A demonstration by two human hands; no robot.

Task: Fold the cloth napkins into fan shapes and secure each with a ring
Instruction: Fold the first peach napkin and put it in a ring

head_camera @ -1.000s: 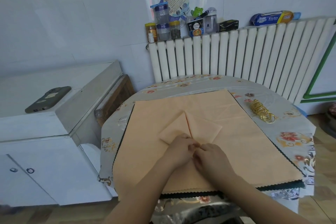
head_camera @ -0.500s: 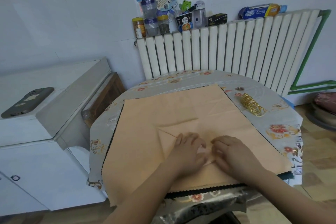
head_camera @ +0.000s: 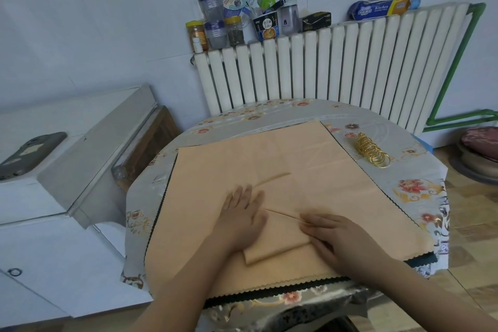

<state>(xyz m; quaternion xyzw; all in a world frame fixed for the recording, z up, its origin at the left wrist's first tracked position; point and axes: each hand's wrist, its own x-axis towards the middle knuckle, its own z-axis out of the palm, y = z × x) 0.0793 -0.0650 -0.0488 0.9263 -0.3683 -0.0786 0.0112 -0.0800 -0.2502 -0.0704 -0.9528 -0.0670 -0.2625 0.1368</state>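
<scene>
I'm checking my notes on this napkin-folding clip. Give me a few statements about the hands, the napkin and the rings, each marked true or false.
1. The left hand lies flat on the folded napkin. True.
2. The right hand holds a gold ring. False: the rings lie in a heap on the table, to the far right, untouched.
3. The folded napkin already has a ring round it. False: none is on it.
4. The folded napkin rests on a larger peach cloth. True.
5. A radiator stands behind the table. True.

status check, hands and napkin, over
Left hand and right hand flat, pressing folded napkin. Gold rings untouched, far right. Nothing in the way.
</scene>
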